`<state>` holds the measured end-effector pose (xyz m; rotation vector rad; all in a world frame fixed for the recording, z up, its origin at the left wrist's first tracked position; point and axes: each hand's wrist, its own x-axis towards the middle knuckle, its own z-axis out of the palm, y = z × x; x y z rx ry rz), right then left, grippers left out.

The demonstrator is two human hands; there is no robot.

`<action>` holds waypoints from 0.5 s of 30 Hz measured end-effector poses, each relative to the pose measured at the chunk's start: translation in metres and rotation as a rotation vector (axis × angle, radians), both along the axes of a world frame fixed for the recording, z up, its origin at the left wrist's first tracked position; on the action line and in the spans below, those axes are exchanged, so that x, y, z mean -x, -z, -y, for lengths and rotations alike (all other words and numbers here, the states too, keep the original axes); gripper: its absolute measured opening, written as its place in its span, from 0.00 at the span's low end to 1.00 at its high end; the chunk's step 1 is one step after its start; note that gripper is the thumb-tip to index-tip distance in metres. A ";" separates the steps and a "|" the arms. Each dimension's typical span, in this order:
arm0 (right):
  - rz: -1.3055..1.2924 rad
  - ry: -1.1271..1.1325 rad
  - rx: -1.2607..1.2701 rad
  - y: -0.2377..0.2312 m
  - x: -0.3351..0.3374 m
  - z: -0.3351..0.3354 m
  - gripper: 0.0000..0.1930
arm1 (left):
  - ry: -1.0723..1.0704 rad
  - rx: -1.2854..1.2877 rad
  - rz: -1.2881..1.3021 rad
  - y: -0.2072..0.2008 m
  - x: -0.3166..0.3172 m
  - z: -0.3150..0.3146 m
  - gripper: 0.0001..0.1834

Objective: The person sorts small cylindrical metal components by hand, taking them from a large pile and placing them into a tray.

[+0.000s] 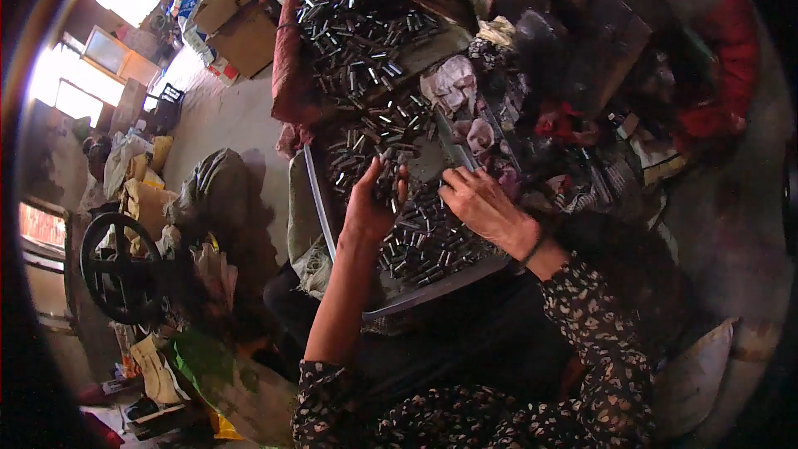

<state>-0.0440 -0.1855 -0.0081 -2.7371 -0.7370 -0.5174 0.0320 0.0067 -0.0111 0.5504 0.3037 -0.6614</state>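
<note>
Many short, dark metal cylinders (432, 237) with shiny sides lie in a shallow tray with a pale rim (432, 289) in front of me. My left hand (371, 204) is over the tray's left part, cupped with fingers pointing away, and a few of these metal cylinders appear to rest in it. To its right, my right hand (490, 209) hovers at the tray's right side with thumb and fingers drawn together. Whatever it may pinch is too small to make out. A flat metal strip (453, 143) lies just beyond the right fingertips.
Beyond the tray, a larger heap of cylinders (353, 33) spreads over reddish cloth (291, 66). Crumpled rags (453, 87) and dark clutter lie at the right. Leftward are a stuffed sack (218, 191), a black handwheel (120, 268) and cardboard boxes (241, 29).
</note>
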 end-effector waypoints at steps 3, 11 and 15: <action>-0.088 0.031 0.028 0.014 -0.011 -0.017 0.07 | -0.034 0.170 -0.071 0.004 0.018 -0.046 0.14; 0.027 -0.064 -0.172 0.036 -0.010 -0.063 0.06 | -0.083 0.438 -0.207 -0.006 0.037 -0.091 0.18; -0.158 0.110 0.099 0.029 -0.003 -0.060 0.03 | -0.060 0.284 -0.148 -0.006 0.039 -0.096 0.17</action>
